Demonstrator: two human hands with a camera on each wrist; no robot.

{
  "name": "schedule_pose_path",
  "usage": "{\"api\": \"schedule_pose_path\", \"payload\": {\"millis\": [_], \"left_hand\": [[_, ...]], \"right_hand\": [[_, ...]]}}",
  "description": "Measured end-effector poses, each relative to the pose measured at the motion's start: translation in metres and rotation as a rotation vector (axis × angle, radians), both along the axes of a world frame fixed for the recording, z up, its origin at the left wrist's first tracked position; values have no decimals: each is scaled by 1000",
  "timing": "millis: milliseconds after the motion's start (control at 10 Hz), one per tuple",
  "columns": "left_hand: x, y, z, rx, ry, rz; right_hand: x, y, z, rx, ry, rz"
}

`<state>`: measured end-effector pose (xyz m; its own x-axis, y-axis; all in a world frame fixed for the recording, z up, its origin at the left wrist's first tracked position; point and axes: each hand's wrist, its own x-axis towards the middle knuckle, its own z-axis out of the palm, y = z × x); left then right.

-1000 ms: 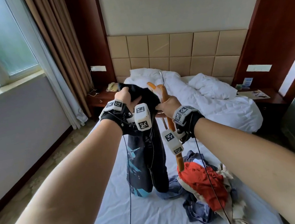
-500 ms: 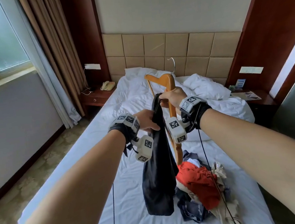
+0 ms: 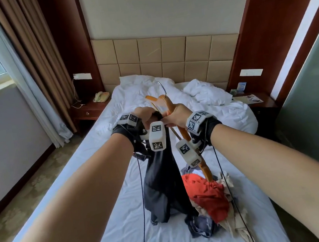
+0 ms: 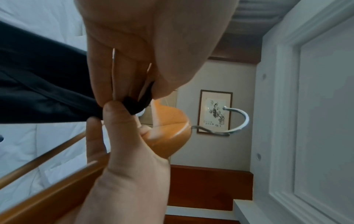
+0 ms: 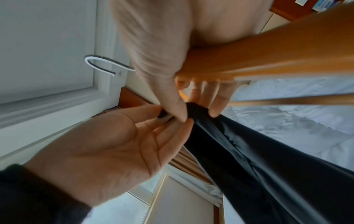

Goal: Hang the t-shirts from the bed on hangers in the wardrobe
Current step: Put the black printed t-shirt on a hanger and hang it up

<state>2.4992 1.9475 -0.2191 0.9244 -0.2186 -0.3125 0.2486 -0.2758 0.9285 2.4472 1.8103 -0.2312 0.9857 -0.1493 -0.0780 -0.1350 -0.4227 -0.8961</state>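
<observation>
I hold a black t-shirt (image 3: 162,181) and a wooden hanger (image 3: 169,104) up over the bed (image 3: 108,237). My right hand (image 3: 166,118) grips one arm of the hanger, whose metal hook (image 3: 160,86) points toward the headboard. In the right wrist view, that hand (image 5: 195,115) also pinches the bunched top of the t-shirt (image 5: 249,159) below the hanger (image 5: 268,57). My left hand (image 5: 166,116) pinches the same bunched end right beside it. The left wrist view shows the pinching left hand (image 4: 134,97), the hanger (image 4: 168,136) and the cloth (image 4: 38,91). The shirt hangs down to the sheet.
A pile of clothes with a red t-shirt (image 3: 205,193) on top lies on the bed under my right wrist. A rumpled white duvet (image 3: 212,102) covers the head end. A nightstand with a telephone (image 3: 101,96) stands at left, another nightstand (image 3: 256,101) at right. Curtains (image 3: 32,56) hang left.
My left hand has risen from lower on the shirt to meet my right hand at the shirt's bunched top. The hanger now tilts further away and sits lower.
</observation>
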Motion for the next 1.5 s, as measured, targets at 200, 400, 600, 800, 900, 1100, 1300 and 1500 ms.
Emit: {"api": "schedule_pose_path", "payload": {"millis": [200,400,600,800,900,1100,1300,1500], "left_hand": [[-6,2,11,-157,33,47],[-9,15,10,-141,-108,-71],[-13,19,10,220,-326,-126],[-29,2,7,122,-144,-146],[-32,-3,10,183,-183,-96],[-27,-8,22,203,-84,-5],[-18,5,15,25,-81,44],[-24,1,11,-129,-50,235]], "right_hand": [[6,5,1,87,-52,-129],[5,2,11,103,-69,-57],[2,-3,12,-7,-89,-39],[3,-10,15,-124,-86,-63],[-1,-15,13,-153,-84,-27],[-11,-34,15,-255,-308,-150],[-20,-61,19,-123,-397,-166],[-24,-75,16,-26,-395,-266]]}}
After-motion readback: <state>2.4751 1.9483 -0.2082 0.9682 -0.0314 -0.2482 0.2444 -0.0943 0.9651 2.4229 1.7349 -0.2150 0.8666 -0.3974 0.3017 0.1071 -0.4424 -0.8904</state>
